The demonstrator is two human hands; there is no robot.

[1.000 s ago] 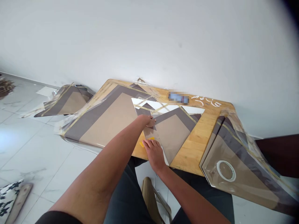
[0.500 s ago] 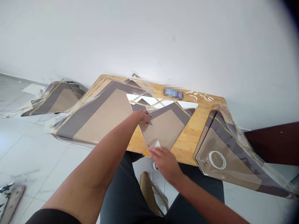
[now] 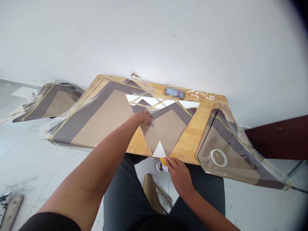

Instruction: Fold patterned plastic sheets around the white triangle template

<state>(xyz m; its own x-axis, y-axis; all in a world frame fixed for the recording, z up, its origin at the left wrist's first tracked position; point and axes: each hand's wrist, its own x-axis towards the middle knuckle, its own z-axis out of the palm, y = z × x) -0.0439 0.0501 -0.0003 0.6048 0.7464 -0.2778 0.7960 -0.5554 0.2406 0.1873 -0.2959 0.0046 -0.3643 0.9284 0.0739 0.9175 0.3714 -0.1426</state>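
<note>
On a wooden table [image 3: 192, 141] lies a square brown-and-tan sheet [image 3: 168, 128] turned like a diamond, with a white corner showing at its near tip. My left hand [image 3: 143, 117] presses down on its left part, fingers closed flat on it. At the table's near edge, just below the sheet's near tip, my right hand [image 3: 179, 175] grips a small yellow scraper [image 3: 165, 159].
A large brown-and-tan sheet in clear wrap [image 3: 96, 118] covers the table's left side. Another wrapped sheet with a tape roll [image 3: 218, 157] on it hangs off the right. More sheets [image 3: 50, 102] lie on the tiled floor at left. A white wall stands behind the table.
My right hand has drawn the yellow scraper toward me, from the middle of the sheet to the table's near edge. A white corner now shows at the sheet's tip. The left hand stayed put.
</note>
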